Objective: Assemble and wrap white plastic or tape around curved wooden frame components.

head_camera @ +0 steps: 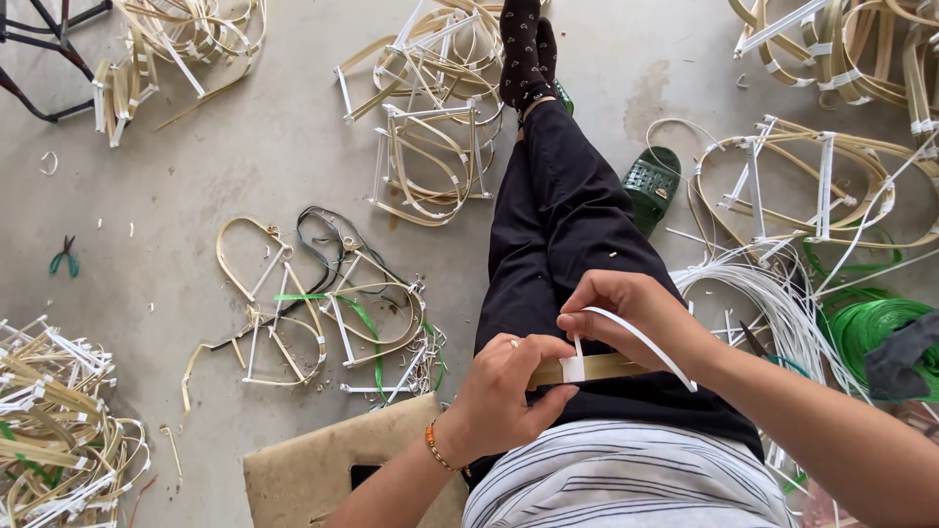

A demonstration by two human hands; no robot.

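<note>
- Currently, the left hand [504,391] pinches a flat bamboo strip [597,369] over the lap, near centre.
- The right hand [626,308] holds a white plastic band [641,339], looped around the strip.
- Step in hand, as judged: binding the strip.
- Next move calls for steady tension on the band.

left hand [504,391] pinching, right hand [626,313] pinching above lap

a craft workshop: bamboo frames [430,127] heaped across a bare concrete floor [196,215].
</note>
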